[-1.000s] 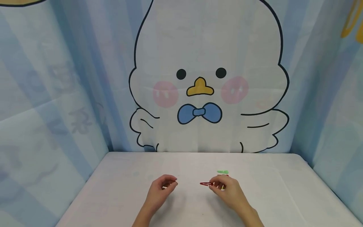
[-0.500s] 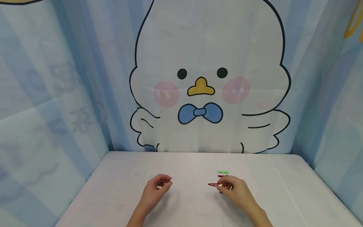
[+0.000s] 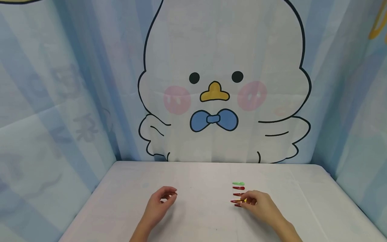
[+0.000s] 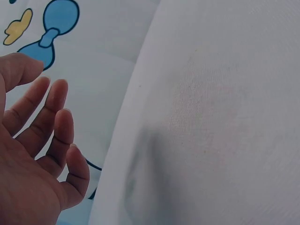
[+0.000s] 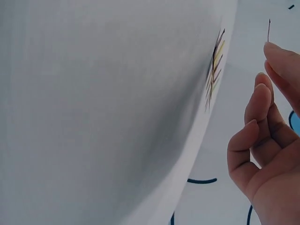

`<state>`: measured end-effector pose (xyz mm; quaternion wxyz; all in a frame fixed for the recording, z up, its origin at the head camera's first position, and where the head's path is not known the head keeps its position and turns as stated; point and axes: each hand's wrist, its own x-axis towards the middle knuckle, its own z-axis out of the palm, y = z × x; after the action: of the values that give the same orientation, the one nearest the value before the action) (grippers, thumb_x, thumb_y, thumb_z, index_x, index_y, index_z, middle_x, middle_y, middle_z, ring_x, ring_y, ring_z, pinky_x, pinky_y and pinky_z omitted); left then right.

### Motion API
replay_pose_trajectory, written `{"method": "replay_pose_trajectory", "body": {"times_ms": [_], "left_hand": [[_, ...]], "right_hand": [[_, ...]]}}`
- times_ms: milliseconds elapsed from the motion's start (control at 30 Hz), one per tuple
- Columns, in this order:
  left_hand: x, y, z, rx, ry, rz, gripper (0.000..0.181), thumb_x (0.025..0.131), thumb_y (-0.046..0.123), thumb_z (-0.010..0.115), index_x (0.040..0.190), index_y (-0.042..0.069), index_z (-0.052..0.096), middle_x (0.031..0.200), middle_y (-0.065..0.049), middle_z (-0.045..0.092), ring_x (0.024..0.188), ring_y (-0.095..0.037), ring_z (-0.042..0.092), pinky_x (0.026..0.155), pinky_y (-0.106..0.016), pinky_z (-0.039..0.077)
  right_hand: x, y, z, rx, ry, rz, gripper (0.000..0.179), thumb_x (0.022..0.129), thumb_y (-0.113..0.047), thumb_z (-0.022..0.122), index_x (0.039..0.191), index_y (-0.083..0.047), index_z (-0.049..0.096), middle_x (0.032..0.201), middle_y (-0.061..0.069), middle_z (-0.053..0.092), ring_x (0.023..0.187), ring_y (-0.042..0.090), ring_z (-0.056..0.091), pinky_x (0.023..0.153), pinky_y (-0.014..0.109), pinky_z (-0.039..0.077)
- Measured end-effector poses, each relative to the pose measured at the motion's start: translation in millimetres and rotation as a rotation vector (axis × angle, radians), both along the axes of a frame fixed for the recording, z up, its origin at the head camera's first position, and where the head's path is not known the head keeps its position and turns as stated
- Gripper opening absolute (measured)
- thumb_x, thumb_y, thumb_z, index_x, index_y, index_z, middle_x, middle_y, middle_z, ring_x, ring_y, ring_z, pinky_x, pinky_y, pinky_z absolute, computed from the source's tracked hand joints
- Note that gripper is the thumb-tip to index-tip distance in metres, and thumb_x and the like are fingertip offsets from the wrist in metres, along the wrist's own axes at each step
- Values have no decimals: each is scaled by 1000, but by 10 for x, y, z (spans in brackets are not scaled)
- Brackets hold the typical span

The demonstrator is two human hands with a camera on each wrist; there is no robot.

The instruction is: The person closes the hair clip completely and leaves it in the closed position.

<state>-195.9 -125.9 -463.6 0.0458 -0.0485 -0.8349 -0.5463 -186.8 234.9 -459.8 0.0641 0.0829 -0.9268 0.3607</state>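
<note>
My right hand [image 3: 259,204] pinches a dark red snap hair clip [image 3: 234,201] between thumb and forefinger, its narrow end pointing left. In the right wrist view the held clip [image 5: 269,30] shows edge-on as a thin line above the fingertips. Below and behind that hand lies a column of clips: a green hair clip [image 3: 238,183] farthest back, then a red hair clip [image 3: 239,188], another red one and more, partly covered by the fingers. My left hand [image 3: 159,204] hovers over the table at the left with loosely curled fingers; the left wrist view shows nothing in it.
A white-covered table [image 3: 199,218] spreads under both hands. Behind it hangs a curtain [image 3: 211,144] printed with a cartoon bird wearing a blue bow tie. Blue-striped curtains [image 3: 54,151] close in the left and right sides.
My right hand has moved right and nearer with the clip, uncovering more of the column of clips. My left hand has drawn away to the left.
</note>
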Motion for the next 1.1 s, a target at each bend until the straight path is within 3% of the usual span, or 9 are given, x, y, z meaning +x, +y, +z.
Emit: {"method": "replay_pose_trajectory", "body": {"times_ms": [400,567,700,900,1100], "left_hand": [[15,-71,38,-86,13,61,25,93,12,70,118,9,67,107,1,68,99,-20,58,79,-37,45],[11,-103,42,-129,52,62,27,93,11,71,119,9,67,112,-2,68,104,-24,58,82,-42,44],[7,-136,17,-198,105,78,28,93,13,73,120,10,67,115,-1,67,107,-24,57,87,-46,45],[16,-193,-10,-267,210,81,34,90,13,76,123,11,66,124,-4,64,117,-30,53,100,-54,41],[38,-240,4,-356,312,81,38,87,14,78,123,11,65,127,-8,63,121,-36,50,99,-63,36]], "right_hand": [[-10,124,-18,84,-126,74,14,81,-10,83,85,-17,71,71,-4,53,67,15,48,59,27,40],[-20,152,-41,110,-140,115,14,81,-11,83,85,-18,71,70,-5,53,65,12,48,59,27,40],[-34,173,-69,134,-130,151,15,81,-12,83,84,-18,70,69,-7,53,63,9,47,58,27,39],[-55,166,-87,157,-164,125,16,81,-12,83,83,-19,69,70,-6,52,64,12,47,59,28,38],[-61,189,-99,160,-141,156,16,81,-12,83,84,-19,69,70,-7,52,63,10,46,58,28,38]]}}
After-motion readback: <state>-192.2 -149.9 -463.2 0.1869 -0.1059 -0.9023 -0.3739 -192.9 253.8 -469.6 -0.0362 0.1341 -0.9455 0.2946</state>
